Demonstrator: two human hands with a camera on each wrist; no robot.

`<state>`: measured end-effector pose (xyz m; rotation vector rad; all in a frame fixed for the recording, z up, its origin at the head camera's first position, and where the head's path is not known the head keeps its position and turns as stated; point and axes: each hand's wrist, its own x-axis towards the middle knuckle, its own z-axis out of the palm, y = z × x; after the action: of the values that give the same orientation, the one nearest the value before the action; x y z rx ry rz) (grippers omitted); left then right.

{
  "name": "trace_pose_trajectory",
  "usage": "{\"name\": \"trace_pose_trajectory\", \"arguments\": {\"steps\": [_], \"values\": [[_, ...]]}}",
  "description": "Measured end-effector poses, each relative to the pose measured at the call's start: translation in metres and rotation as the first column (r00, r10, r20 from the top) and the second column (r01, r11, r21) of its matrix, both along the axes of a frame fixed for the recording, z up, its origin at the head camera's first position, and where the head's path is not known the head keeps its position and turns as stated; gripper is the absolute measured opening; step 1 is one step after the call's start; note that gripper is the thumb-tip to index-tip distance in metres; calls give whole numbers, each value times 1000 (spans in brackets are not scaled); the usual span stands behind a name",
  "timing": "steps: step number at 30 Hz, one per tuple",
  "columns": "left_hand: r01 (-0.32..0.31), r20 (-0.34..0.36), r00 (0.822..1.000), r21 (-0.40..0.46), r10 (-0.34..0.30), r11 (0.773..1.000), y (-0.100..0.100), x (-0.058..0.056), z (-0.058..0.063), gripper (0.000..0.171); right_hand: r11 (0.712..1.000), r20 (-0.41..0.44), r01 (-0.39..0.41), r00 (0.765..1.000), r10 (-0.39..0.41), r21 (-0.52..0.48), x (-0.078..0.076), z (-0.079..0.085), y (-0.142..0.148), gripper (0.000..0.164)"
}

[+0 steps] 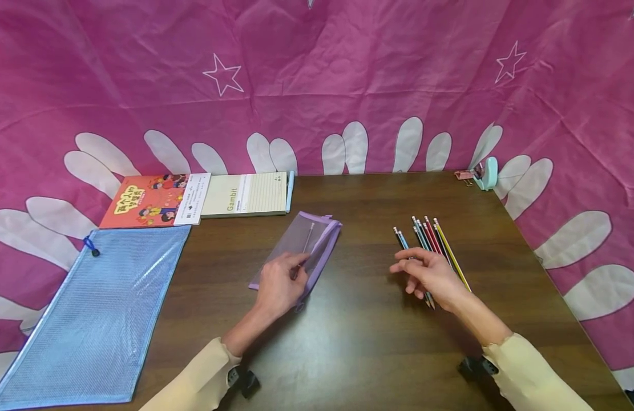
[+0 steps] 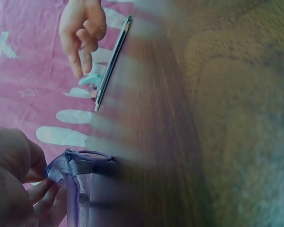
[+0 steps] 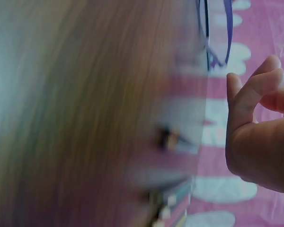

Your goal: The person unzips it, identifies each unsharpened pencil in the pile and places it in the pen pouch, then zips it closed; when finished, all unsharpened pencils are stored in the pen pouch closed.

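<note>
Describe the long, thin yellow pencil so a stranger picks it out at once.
On the brown wood-grained table, go right of centre to the loose cluster of slim pencils. The long, thin yellow pencil lies at the cluster's right edge, the only yellow one among black, blue and red neighbours.

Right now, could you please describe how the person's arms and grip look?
The left sleeve and right sleeve are plain pale yellow, with slightly wavy ends. A small black device shows beside each sleeve's end. The left grip and right grip have no visible gloves or rings.
</note>
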<state>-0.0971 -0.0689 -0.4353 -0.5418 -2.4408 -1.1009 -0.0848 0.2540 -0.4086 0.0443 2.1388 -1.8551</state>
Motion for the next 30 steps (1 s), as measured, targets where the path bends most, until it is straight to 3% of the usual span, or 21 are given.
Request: {"name": "trace_pose_trajectory", "arguments": {"steps": [6, 12, 30], "values": [[6, -18, 1000, 7, -6, 1000, 1, 0, -2, 31, 987, -23, 78, 997, -75, 142, 1, 5, 29, 35], [11, -3, 1000, 9, -11, 1000, 1, 1, -1, 31, 941, -91, 134, 990, -112, 310, -1, 12, 47, 29], [16, 12, 1000, 12, -16, 1000, 1, 1, -2, 31, 836, -119, 86, 993, -25, 542, -11, 11, 60, 23]]}}
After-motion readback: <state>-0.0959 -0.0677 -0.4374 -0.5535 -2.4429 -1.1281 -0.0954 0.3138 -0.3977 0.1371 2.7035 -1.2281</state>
